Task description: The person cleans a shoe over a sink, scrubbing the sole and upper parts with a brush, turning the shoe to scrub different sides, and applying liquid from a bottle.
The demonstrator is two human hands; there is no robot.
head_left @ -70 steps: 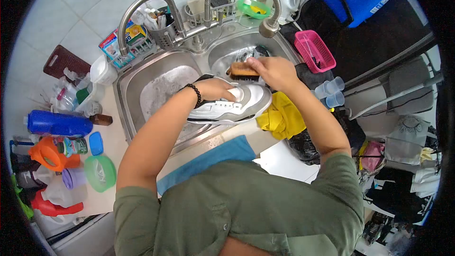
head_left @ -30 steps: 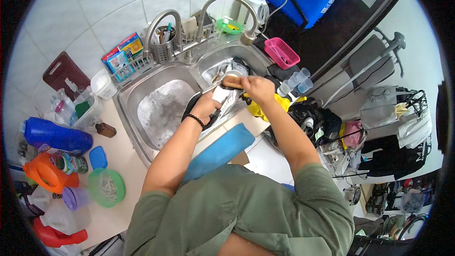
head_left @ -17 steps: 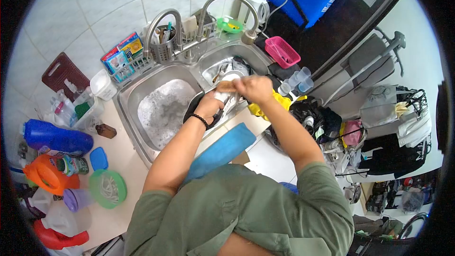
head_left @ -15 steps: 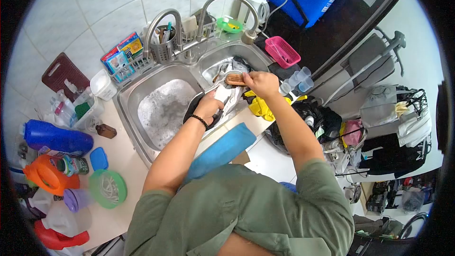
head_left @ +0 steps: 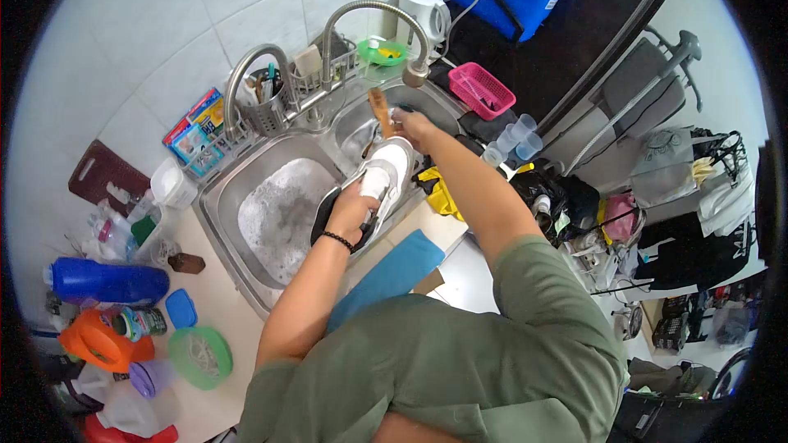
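My left hand [head_left: 353, 215] is wrapped around a white shoe [head_left: 400, 156] with dark parts, held tilted over the divider between the two sink basins. The toe points toward the smaller basin. My right hand [head_left: 413, 130] grips a wooden scrub brush [head_left: 380, 112] just beyond the shoe's toe, above the small basin [head_left: 447, 115]. The brush stands nearly upright and looks apart from the shoe. In the larger basin [head_left: 238, 178], white suds float on grey water. Something dark lies in the small basin, partly hidden by my right hand.
Two curved faucets [head_left: 371, 5] rise behind the sink. A pink basket [head_left: 484, 90] and plastic cups [head_left: 517, 136] stand to the right, near a yellow cloth [head_left: 442, 194]. On the left counter are a blue bottle [head_left: 111, 280], an orange jug [head_left: 103, 339] and a green bowl [head_left: 199, 358].
My right hand has moved back and left, lifting the brush off the shoe and turning it from level to nearly upright. My left hand has tilted the shoe, showing more of its toe.
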